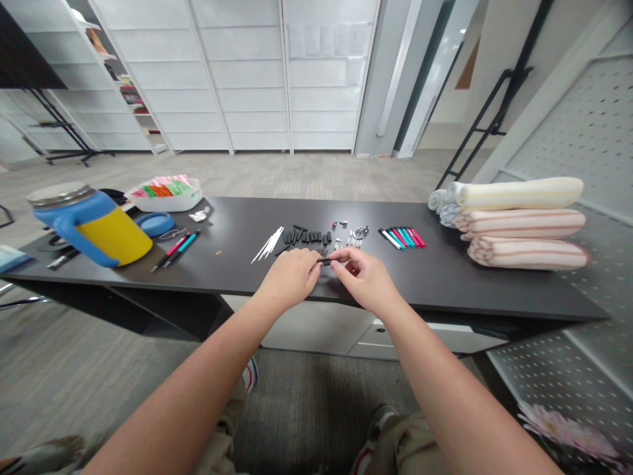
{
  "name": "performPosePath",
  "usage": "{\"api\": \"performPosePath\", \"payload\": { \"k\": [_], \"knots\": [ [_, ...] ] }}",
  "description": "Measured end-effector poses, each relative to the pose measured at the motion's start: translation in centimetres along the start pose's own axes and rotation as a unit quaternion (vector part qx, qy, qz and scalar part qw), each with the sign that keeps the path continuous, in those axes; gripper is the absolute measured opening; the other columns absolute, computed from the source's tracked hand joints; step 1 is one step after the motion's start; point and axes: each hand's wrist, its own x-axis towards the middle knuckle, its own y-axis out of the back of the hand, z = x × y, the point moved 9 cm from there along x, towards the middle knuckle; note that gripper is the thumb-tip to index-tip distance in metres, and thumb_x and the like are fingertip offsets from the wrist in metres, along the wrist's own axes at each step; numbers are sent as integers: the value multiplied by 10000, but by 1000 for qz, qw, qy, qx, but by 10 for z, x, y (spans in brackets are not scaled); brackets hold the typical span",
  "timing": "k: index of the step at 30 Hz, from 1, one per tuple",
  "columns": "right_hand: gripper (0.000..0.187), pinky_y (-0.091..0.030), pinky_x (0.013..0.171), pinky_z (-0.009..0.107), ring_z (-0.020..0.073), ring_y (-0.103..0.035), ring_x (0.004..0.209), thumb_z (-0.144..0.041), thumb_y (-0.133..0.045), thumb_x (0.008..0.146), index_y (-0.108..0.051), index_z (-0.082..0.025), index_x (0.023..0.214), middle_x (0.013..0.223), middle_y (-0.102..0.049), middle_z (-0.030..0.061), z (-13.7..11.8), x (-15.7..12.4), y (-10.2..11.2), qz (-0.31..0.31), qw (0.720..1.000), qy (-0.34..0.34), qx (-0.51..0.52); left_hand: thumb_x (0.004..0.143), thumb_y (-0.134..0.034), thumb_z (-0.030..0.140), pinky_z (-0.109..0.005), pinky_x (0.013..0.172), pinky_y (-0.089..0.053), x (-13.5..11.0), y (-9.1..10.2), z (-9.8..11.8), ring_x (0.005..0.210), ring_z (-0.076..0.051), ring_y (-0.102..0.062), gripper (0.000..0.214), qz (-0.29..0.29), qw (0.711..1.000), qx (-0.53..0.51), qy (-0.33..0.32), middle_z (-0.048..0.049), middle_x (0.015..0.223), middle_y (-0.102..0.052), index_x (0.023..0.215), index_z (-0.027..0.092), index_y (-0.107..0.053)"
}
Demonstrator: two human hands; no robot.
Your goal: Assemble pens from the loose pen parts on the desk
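Near the front edge of the dark desk, my left hand (293, 272) and my right hand (363, 276) meet at a small black pen part (326, 261). The fingers of both hands are closed on it, one hand at each end. Just beyond them lie several short black pen parts (309, 237) in rough rows. Thin white refill sticks (268, 245) are fanned out to the left. Small silver and clear pieces (357, 235) lie behind my right hand. A row of pen barrels (402, 238) in white, black, teal and red rests to the right.
A blue and yellow jug (93, 224), two pens (178, 251), a blue ring (155, 224) and a white tray (190, 196) of colourful packets stand on the left. Rolled towels (524, 224) are stacked at the right. The desk's front edge (237, 290) runs beneath my wrists.
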Motion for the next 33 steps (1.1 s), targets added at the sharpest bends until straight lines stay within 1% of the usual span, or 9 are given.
{"api": "performPosePath", "payload": {
  "k": [5,11,24,33],
  "knots": [
    [226,-436,622,306,169,-596,656,-400,-667,970,-747,-240,1109,815,-711,3,2,0,1,4,1000,-9,20,1074,-446,307,-433,870,-506,0,0,0,976,-291,-670,272,1,1000,-8,0,-117,1029,-730,1111,183,-684],
    [217,-439,630,301,161,-601,664,-396,-670,969,-752,-243,1099,823,-719,0,2,0,1,5,1000,-1,4,1074,-449,302,-423,899,-505,-1,1,0,1006,-281,-671,272,-2,1000,-2,6,-107,1057,-735,1126,180,-686],
    [212,-437,614,295,162,-598,666,-388,-670,966,-751,-240,1094,803,-703,-3,3,1,-1,0,1000,-1,7,1073,-456,300,-421,886,-493,0,1,0,1011,-282,-666,270,-4,1000,4,5,-95,1055,-734,1134,180,-689],
    [211,-458,632,295,172,-623,698,-385,-668,965,-750,-235,1088,816,-712,7,2,0,-2,-3,1000,0,14,1072,-451,301,-429,868,-489,-1,0,1,998,-285,-665,276,-3,1000,7,2,-94,1048,-731,1139,179,-689]
  ]
}}
